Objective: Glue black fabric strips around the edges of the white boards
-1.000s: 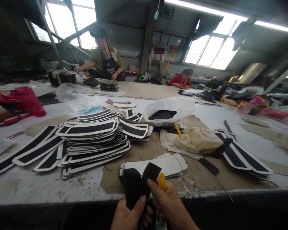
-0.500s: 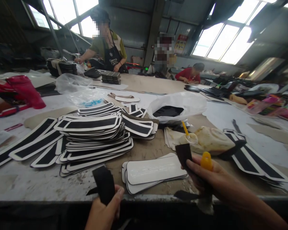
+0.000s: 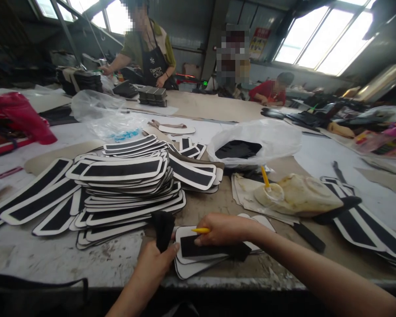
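My left hand [image 3: 155, 264] grips a bunch of black fabric strips [image 3: 163, 226] upright at the near table edge. My right hand [image 3: 222, 229] holds a yellow-handled tool [image 3: 200, 230] and presses a black strip [image 3: 211, 250] flat onto the top white piece of a small stack [image 3: 188, 264] in front of me. To the left lies a big pile of finished white pieces with black centres [image 3: 128, 189].
A glue-smeared pot with a yellow brush [image 3: 270, 189] sits on stained paper to the right. A white bag holding black fabric [image 3: 254, 145] lies behind it. More black-and-white pieces [image 3: 366, 224] lie far right. Other people work at the table's far side.
My right hand came down from the right and laid its black strip on the top white piece. My left hand moved right with its strips, close beside the stack.
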Demonstrator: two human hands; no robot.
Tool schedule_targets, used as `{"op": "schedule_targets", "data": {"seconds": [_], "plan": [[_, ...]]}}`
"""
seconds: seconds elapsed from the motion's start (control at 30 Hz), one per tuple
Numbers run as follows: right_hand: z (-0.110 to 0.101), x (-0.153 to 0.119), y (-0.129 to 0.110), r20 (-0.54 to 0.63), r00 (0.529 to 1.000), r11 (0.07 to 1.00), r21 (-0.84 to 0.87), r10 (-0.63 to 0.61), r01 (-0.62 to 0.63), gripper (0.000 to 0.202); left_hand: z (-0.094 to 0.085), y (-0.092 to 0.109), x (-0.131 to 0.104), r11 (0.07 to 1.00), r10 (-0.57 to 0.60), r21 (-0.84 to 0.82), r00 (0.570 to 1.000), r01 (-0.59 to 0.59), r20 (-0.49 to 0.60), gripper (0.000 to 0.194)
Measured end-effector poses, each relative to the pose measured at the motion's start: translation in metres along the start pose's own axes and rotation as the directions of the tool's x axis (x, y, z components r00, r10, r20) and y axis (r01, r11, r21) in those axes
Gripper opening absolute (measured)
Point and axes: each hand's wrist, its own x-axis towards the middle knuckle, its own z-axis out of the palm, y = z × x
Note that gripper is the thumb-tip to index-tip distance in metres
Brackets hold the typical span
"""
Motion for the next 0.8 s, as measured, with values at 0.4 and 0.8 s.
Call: {"op": "schedule_targets", "data": {"seconds": [0.4,0.8], "plan": [[0.005,0.026,0.01,0.002,0.998,0.988,-0.145,0.055,-0.054,0.021,0.002,0.004,-0.004,0.992,0.014,0.125,0.998,-0.006,-0.065,0.034],[0.002,0.009,0.004,-0.052,0.996,0.974,-0.209,0.075,-0.084,0.018,0.007,0.001,0.003,0.959,0.07,0.28,0.995,-0.05,-0.064,0.039]]}}
